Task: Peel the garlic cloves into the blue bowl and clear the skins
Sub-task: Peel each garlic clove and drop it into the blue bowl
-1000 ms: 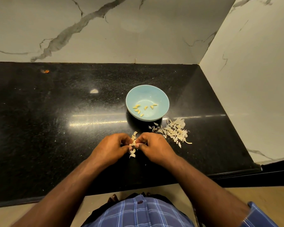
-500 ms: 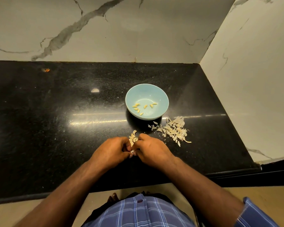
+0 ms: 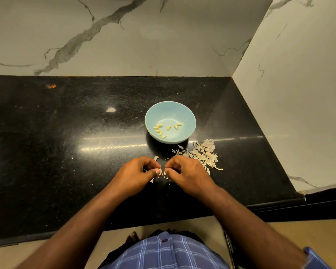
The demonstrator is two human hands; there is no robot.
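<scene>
While both hands sit close together near the front edge of the black bench (image 3: 66, 152), the left hand (image 3: 136, 175) and right hand (image 3: 188, 173) have curled fingers pinching small pale bits of garlic clove (image 3: 162, 172) between them (too tiny to tell skin from clove). Loads of open bench off to the left, way less on the right, where the marble side wall (image 3: 299, 94) cuts in at an angle. The blue bowl (image 3: 184, 111) sits just behind the hands with a few peeled cloves (image 3: 164, 130) inside. A skin pile (image 3: 204, 154) lies just right of the bowl's front, near the right hand, with loose flakes scattered around the fingers. The bench is glossy, speckled, reflecting light; a marble back wall (image 3: 124, 35) is behind it.
</scene>
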